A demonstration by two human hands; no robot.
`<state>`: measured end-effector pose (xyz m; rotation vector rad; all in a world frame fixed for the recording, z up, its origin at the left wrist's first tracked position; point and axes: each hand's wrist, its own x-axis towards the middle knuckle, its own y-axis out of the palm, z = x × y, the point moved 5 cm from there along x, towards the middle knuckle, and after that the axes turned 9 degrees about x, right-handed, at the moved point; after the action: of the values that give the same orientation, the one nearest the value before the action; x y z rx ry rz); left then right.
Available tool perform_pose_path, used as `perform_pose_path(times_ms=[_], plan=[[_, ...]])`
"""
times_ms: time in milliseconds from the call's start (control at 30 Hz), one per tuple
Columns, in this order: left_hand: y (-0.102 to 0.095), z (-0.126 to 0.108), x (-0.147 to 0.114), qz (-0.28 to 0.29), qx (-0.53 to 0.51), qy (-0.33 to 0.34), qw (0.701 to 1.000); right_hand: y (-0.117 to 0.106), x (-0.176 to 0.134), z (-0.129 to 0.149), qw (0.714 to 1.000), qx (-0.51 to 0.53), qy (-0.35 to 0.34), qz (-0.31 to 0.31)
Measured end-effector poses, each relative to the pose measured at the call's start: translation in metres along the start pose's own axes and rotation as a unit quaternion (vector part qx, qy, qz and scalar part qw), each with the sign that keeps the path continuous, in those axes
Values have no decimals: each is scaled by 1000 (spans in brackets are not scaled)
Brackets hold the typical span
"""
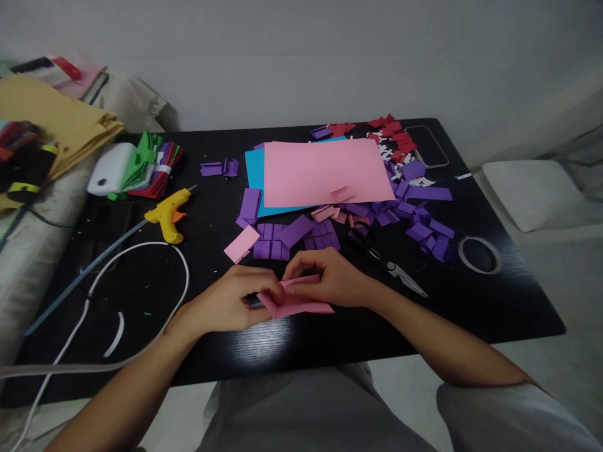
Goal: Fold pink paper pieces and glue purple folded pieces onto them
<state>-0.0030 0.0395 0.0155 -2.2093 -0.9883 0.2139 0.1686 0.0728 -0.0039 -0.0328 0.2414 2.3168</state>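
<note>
Between my two hands, above the near part of the black table, is a folded piece of pink paper. My left hand grips its left end with bent fingers, and something dark, not clear enough to name, shows under that hand. My right hand pinches the paper's upper edge. Just beyond the hands lie folded purple paper pieces and a small pink folded piece. Scissors with black handles rest to the right of my right hand, blades pointing toward the near right.
A pink sheet stack covers blue paper at the back. A yellow glue gun and a looped white cable lie left. Tape roll, red scraps and a phone-shaped frame are right on the table.
</note>
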Motion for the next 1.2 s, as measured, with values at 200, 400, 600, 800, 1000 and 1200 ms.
perform_pose_path(times_ms=[200, 400, 600, 800, 1000, 1200], plan=[[2, -2, 2, -3, 6, -5, 1000, 0, -1, 1, 1000, -24, 8, 9], [-1, -4, 2, -25, 17, 5, 1000, -3, 0, 2, 1000, 15, 12, 12], [1, -4, 3, -9, 16, 0, 1000, -1, -1, 0, 999, -28, 34, 15], [-1, -1, 2, -25, 11, -4, 1000, -2, -1, 5, 1000, -4, 23, 16], [2, -2, 4, -10, -1, 9, 1000, 1, -2, 3, 999, -1, 30, 20], [2, -4, 4, 6, -14, 14, 1000, 3, -3, 3, 999, 11, 29, 28]])
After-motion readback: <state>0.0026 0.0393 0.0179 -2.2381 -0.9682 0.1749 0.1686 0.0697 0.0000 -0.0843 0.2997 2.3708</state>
